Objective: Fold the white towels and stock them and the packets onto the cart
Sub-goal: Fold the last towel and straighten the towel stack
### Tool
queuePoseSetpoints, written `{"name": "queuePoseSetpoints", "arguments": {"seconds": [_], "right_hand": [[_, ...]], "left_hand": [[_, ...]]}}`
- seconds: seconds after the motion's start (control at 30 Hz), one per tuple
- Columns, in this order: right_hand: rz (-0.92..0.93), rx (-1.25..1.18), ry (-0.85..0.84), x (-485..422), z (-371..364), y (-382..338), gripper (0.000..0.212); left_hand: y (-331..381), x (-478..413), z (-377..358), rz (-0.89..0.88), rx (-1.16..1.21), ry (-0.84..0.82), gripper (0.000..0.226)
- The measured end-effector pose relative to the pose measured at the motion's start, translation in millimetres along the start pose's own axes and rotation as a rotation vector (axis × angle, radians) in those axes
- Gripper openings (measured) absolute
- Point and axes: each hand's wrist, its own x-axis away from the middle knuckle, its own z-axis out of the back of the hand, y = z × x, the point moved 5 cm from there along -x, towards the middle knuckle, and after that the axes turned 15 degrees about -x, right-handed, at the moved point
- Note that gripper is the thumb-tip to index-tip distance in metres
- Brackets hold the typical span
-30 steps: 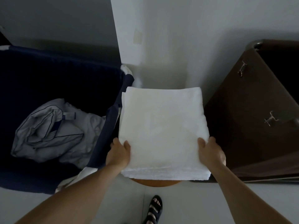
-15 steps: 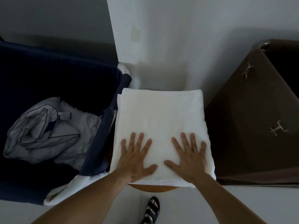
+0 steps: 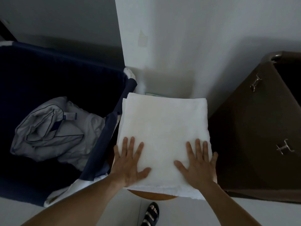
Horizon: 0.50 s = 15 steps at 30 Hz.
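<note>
- A folded white towel (image 3: 164,128) lies flat in several layers on a round wooden counter (image 3: 153,195), of which only a curved brown sliver shows under the towel's near edge.
- The towel is a neat rectangle. Its far edge lies near the white wall (image 3: 195,38), and its near edge overhangs the counter.
- The left hand (image 3: 128,162) rests palm down on the near left part of the towel, fingers straight and spread wide, thumb pointing inward.
- The right hand (image 3: 197,163) lies palm down on the near right part, fingers straight and spread too, its little finger at the towel's right edge.
- Both hands press on the cloth and neither grips it; they are well apart, with bare towel between the thumbs.
- Left of the towel stands a navy fabric laundry bin (image 3: 104,136), its near wall just beside the towel's left edge.
- Inside the bin lies crumpled pale linen with dark piping (image 3: 53,132).
- Right of the towel stands a dark brown container (image 3: 252,136), with two metal clips (image 3: 254,84) on its sloping side.
- A thin pale green object (image 3: 154,94) peeks out at the towel's far edge; what it is cannot be told.
- On the light floor at the near edge, a foot in a black strapped sandal (image 3: 151,212) shows below the counter.
</note>
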Motion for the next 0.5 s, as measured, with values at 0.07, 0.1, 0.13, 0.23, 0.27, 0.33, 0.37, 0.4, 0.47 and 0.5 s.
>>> {"name": "queuePoseSetpoints", "arguments": {"seconds": [0.07,0.1,0.13,0.23,0.27,0.33,0.37,0.4,0.47,0.5], "right_hand": [[0.058,0.006,0.033,-6.5,13.6,-12.9,0.103],[0.078,-0.002,0.031,-9.7,18.9,-22.6,0.105],[0.094,-0.020,0.029,-12.9,23.4,-32.9,0.107],[0.147,-0.040,0.035,-22.1,32.3,-59.3,0.109],[0.165,-0.033,0.030,-24.3,35.7,-67.1,0.107],[0.197,-0.015,0.016,-30.0,40.5,-81.9,0.103],[0.212,-0.008,0.007,-32.6,43.4,-91.0,0.102],[0.227,-0.009,-0.002,-35.7,45.7,-100.4,0.102],[0.268,-0.026,-0.003,-42.2,51.9,-126.5,0.106],[0.292,-0.031,-0.003,-45.4,53.1,-142.1,0.107]], "left_hand": [[-4.7,-4.9,11.9,0.005,-0.003,-0.001,0.095],[-8.1,-7.4,18.0,0.016,0.007,0.004,0.094],[-12.0,-9.7,24.6,0.031,0.012,0.019,0.093],[-25.6,-17.0,42.8,0.086,-0.014,0.068,0.091],[-32.2,-18.0,49.4,0.106,-0.016,0.081,0.091],[-50.9,-18.0,61.2,0.148,-0.025,0.096,0.091],[-62.9,-16.3,67.1,0.164,-0.029,0.103,0.091],[-76.0,-14.1,70.6,0.177,-0.025,0.111,0.091],[-108.3,-5.9,73.6,0.211,0.005,0.121,0.088],[-126.4,-0.7,73.1,0.231,0.017,0.120,0.085]]}}
